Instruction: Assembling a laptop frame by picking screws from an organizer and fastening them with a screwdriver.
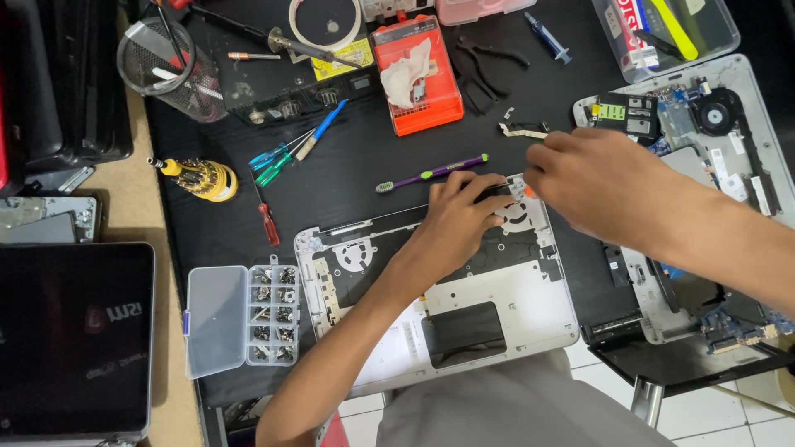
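1. A silver laptop shell [497,306] lies inner side up on the black table [364,165], at its near edge – every place below is told from this shell.
2. The left hand [460,219] rests flat, palm down, on the shell's far edge, fingers stretched out and pressing on a dark part there; it grips nothing that shows.
3. The right hand [600,186] hovers over the shell's far right corner, fingers curled inward. A small orange bit shows at its fingertips, but whether it is pinched cannot be told.
4. Just beyond the shell, past the left hand, lies a purple toothbrush [431,173].
5. To the shell's left, touching or nearly so, stands a clear screw box [240,319], lid open, its compartments filled with screws.
6. Farther off on the left, beyond the box, lie a small red screwdriver [268,223] and a yellow bit holder [203,178].
7. To the shell's right sits an opened laptop base [712,149] – fan and board exposed.
8. Well beyond the shell stands an orange case [418,74].
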